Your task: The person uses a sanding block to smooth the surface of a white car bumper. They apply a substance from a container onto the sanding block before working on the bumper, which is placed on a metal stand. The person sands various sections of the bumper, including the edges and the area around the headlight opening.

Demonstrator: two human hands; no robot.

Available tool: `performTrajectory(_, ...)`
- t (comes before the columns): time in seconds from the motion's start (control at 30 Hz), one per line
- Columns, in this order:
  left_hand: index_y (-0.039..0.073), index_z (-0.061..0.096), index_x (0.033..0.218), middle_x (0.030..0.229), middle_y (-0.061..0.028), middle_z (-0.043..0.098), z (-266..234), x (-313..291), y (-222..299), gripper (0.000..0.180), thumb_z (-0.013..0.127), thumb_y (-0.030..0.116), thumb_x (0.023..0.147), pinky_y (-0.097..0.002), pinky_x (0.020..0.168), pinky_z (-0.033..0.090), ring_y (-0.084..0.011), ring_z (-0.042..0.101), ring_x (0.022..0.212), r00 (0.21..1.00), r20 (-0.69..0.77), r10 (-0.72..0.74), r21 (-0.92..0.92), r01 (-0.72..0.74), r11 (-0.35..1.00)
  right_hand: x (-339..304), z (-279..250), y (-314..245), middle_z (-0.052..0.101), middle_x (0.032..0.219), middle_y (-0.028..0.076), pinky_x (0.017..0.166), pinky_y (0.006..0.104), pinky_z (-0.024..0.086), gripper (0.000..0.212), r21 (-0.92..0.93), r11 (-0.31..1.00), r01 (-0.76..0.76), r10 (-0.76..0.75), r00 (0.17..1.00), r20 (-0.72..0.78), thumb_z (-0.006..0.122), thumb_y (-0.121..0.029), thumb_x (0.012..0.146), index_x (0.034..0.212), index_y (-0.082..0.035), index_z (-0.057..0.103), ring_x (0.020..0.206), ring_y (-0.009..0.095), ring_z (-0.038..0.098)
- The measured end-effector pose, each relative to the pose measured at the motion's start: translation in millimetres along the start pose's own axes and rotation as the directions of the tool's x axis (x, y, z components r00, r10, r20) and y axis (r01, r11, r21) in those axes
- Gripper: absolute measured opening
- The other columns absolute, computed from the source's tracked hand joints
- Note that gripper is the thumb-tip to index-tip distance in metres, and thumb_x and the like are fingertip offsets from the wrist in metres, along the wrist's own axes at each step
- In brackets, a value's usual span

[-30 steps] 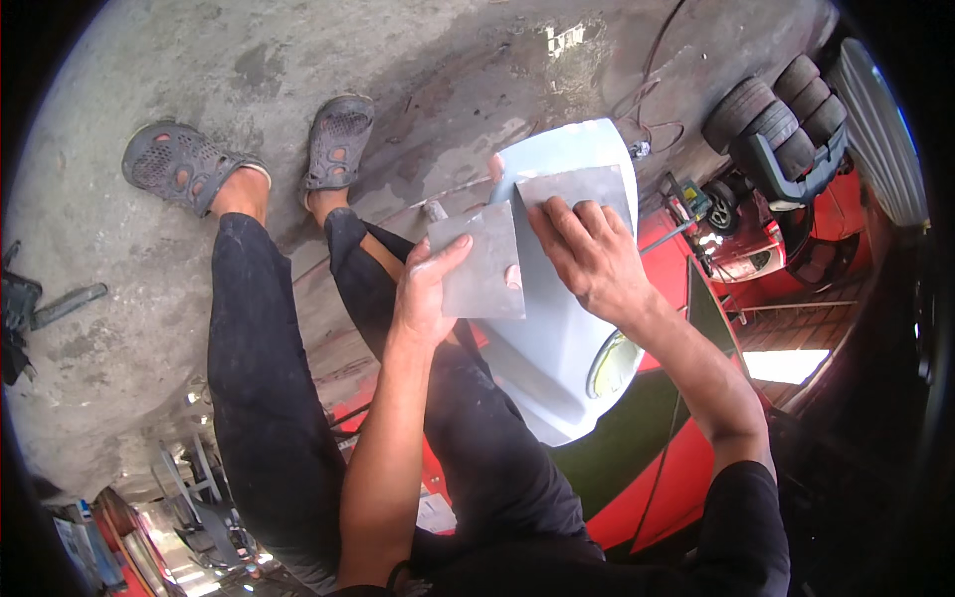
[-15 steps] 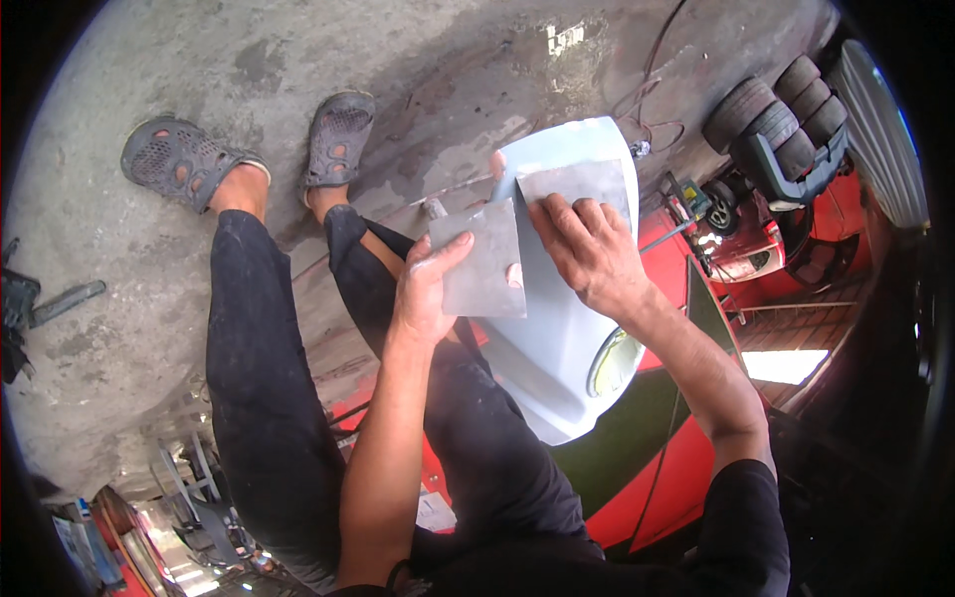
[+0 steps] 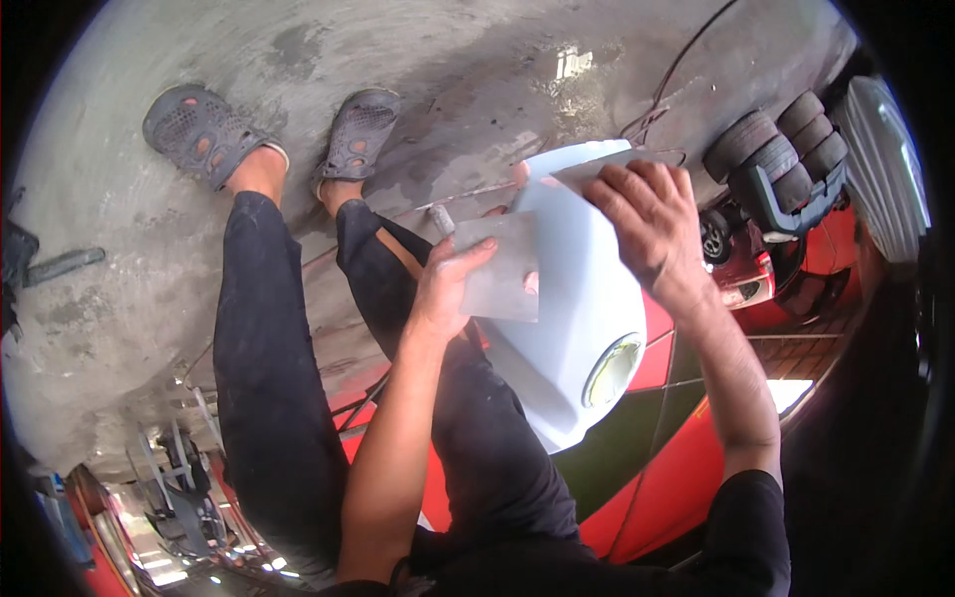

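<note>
My left hand (image 3: pixel 441 297) grips a thin, square metal putty plate (image 3: pixel 500 261) by its left edge, thumb across the top face. A small dab of pinkish putty (image 3: pixel 530 284) sits near that plate's right side. My right hand (image 3: pixel 657 224) is closed on a second flat grey metal spreader (image 3: pixel 585 173), seen nearly edge-on over the far end of a pale blue-white shell. This shell (image 3: pixel 572 249) resembles a motorcycle fuel tank, with a round yellowish-covered opening (image 3: pixel 614 370) at its near right. Whether the spreader touches the surface, I cannot tell.
A red and dark green surface (image 3: pixel 647 438) lies beneath the shell. Stacked small tyres (image 3: pixel 756 149) and red machinery stand at the right. A dark cable (image 3: pixel 671 70) crosses the concrete floor (image 3: pixel 477 50). My feet in grey clogs (image 3: pixel 360 134) are at the far left.
My right hand has moved right with its spreader, which has tilted from face-up to nearly edge-on. The left hand and its plate have shifted slightly right. The whole view has shifted a little.
</note>
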State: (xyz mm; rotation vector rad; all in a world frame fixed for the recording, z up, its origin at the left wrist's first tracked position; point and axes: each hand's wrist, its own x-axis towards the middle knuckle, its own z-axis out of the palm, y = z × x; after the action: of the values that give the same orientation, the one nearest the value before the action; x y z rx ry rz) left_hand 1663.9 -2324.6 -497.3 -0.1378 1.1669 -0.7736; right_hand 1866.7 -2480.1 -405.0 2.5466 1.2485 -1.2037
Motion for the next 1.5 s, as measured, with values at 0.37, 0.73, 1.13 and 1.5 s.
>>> performTrajectory(0.37,-0.006,0.061,0.137,0.118,-0.0117,0.072,1.5,3.1,-1.0,0.045,0.067,0.009,0.095,-0.0337,0.095,0.053,-0.0196,0.070,0.106,0.998,0.059,0.016,0.105,-0.022,0.994,89.7,15.8,64.5,0.074,0.098,0.013,0.086,0.0387,0.055,0.017,0.527,0.817,-0.232,0.033,0.933,0.359,0.064,-0.001,0.091,0.106,-0.003,0.073,0.094,0.029,0.070)
performTrajectory(0.73,-0.002,0.066,0.128,0.112,-0.0079,0.073,-5.6,7.9,-9.5,0.036,0.069,0.011,0.094,-0.0320,0.091,0.053,-0.0166,0.068,0.102,0.996,0.083,0.018,0.053,-0.022,0.998,107.1,39.8,68.1,0.075,0.105,0.011,0.091,0.0369,0.054,0.014,0.528,0.728,-0.438,0.001,0.770,0.638,0.064,-0.001,0.094,0.105,-0.001,0.073,0.104,0.024,0.072)
performTrajectory(1.13,-0.006,0.059,0.137,0.122,-0.0138,0.069,-12.0,12.0,-13.9,0.047,0.067,0.015,0.096,-0.0379,0.091,0.058,-0.0225,0.071,0.106,0.988,0.148,0.049,0.076,-0.061,0.995,119.1,62.6,46.4,0.074,0.102,0.014,0.088,0.0388,0.056,0.013,0.584,0.783,-0.216,-0.176,0.823,0.541,0.066,-0.009,0.095,0.103,-0.004,0.075,0.098,0.028,0.072)
performTrajectory(1.5,-0.002,0.063,0.133,0.121,-0.0107,0.070,-25.1,6.7,-1.8,0.037,0.065,0.013,0.098,-0.0372,0.095,0.055,-0.0229,0.070,0.106,0.988,0.076,0.132,-0.227,-0.112,0.968,146.0,21.5,36.3,0.074,0.103,0.006,0.088,0.0298,0.054,0.028,0.733,0.586,-0.345,-0.013,0.901,0.434,0.069,-0.006,0.094,0.122,-0.004,0.068,0.096,0.015,0.069)
